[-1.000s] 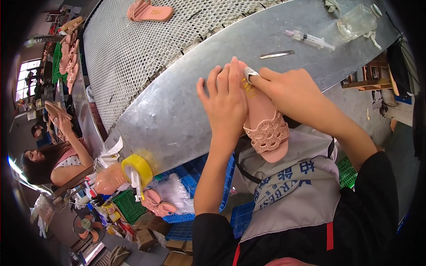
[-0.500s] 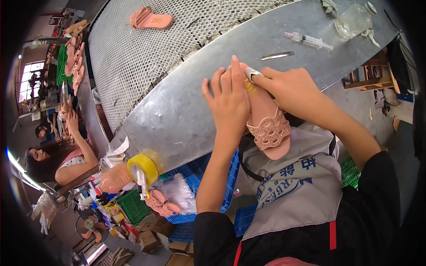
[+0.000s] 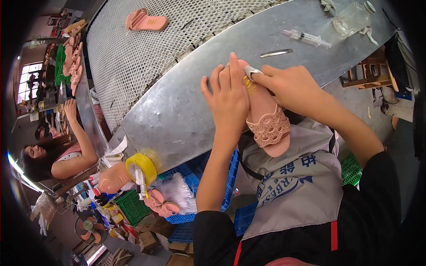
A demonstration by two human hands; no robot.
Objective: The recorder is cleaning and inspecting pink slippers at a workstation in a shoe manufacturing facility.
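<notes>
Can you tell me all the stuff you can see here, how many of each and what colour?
sandal in hand: 1, pink, on the metal table edge under both hands
sandal on belt: 1, pink, far up on the mesh belt
mesh belt: 1, grey, behind the table
metal table: 1, silver, in front of the person
syringe: 1, clear, on the table, upper right
tweezers: 1, silver, just below the syringe
glass jar: 1, clear, top right
tape roll: 1, yellow, at the table's lower left corner
crates: several, blue and green, under the table
co-worker: 1, seated at far left
left hand: flat on the sandal
right hand: pressing the sandal's heel end
</notes>
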